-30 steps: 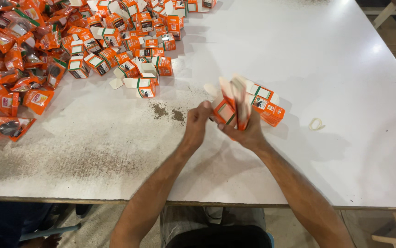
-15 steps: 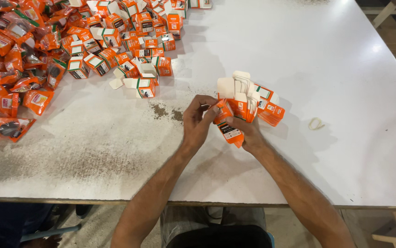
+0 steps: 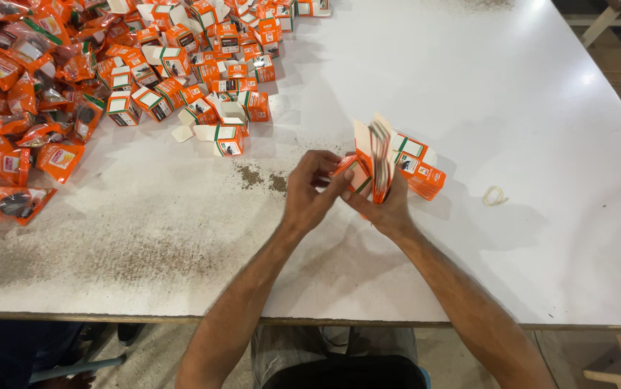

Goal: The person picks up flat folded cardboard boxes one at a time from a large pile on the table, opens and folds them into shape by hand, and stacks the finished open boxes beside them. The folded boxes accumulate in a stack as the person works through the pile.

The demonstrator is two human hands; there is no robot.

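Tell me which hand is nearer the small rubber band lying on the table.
Right. The right hand, holding the flat cartons, sits just left of the rubber band in the picture; the left hand is farther off, beyond the right one.

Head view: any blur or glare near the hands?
Head view: the carton stack in the right hand is motion-blurred at its edges; the left hand is slightly soft; glare whitens the table at upper right; the boxes are sharp.
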